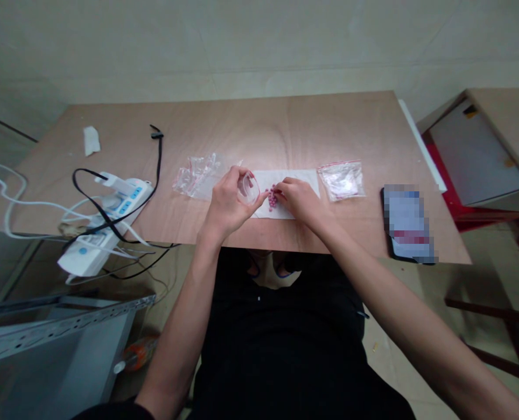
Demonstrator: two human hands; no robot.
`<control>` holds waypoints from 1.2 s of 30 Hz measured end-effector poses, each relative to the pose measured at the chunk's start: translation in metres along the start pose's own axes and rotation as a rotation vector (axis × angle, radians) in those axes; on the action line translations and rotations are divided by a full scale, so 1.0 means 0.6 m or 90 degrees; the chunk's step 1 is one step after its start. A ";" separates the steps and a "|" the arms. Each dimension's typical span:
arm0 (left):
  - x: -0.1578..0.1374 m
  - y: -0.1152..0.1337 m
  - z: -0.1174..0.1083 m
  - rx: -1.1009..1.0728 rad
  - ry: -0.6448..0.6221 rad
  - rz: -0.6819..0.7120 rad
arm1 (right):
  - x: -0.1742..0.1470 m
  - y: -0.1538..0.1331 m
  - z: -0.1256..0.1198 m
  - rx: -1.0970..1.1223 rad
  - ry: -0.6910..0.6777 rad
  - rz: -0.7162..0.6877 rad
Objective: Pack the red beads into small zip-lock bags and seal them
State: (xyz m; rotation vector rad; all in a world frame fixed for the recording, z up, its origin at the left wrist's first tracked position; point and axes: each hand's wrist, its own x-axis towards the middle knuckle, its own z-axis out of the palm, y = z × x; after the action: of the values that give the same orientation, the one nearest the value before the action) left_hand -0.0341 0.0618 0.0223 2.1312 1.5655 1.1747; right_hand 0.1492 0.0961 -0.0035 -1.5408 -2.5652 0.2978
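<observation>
My left hand (230, 203) holds a small clear zip bag (248, 188), its mouth spread round and facing right, with the thumb along the lower edge. Just right of it, several small round pink pellets (272, 201) lie in a loose pile on a white sheet of paper (308, 179). My right hand (301, 197) reaches the pile from the right, its fingertips closed together at the upper pellets. What sits between those fingertips is too small to make out. Left of my left hand lie more clear zip bags (202, 175), crumpled and overlapping.
A filled clear zip bag (342, 179) lies right of the paper, and a phone (407, 221) is near the table's right front corner. At the left stand a white power strip (106, 227) with tangled cables and a scrap of white paper (91, 140). A wall closes the back.
</observation>
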 end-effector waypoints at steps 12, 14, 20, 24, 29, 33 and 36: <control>0.000 -0.001 -0.003 -0.002 -0.009 0.000 | 0.020 -0.016 -0.012 -0.064 -0.031 0.015; 0.000 -0.002 -0.003 0.002 -0.009 0.001 | 0.022 -0.018 -0.014 -0.065 -0.038 0.018; 0.001 -0.005 -0.001 0.004 -0.001 0.008 | 0.024 -0.025 -0.018 -0.052 -0.049 0.018; 0.000 -0.009 -0.001 0.011 -0.001 0.000 | 0.022 -0.021 -0.030 -0.016 -0.020 0.032; -0.003 -0.010 0.008 -0.001 -0.015 -0.020 | 0.008 -0.036 -0.077 0.210 0.158 -0.008; -0.001 0.001 0.022 -0.048 -0.013 -0.043 | -0.008 -0.061 -0.105 0.219 0.144 -0.110; 0.001 0.011 0.029 -0.088 -0.010 -0.041 | -0.013 -0.072 -0.112 0.182 0.099 -0.132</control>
State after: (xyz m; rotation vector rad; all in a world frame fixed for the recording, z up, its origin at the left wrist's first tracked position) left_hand -0.0167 0.0641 0.0155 1.9827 1.4885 1.2053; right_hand 0.1303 0.0758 0.0718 -1.1443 -2.4102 0.4756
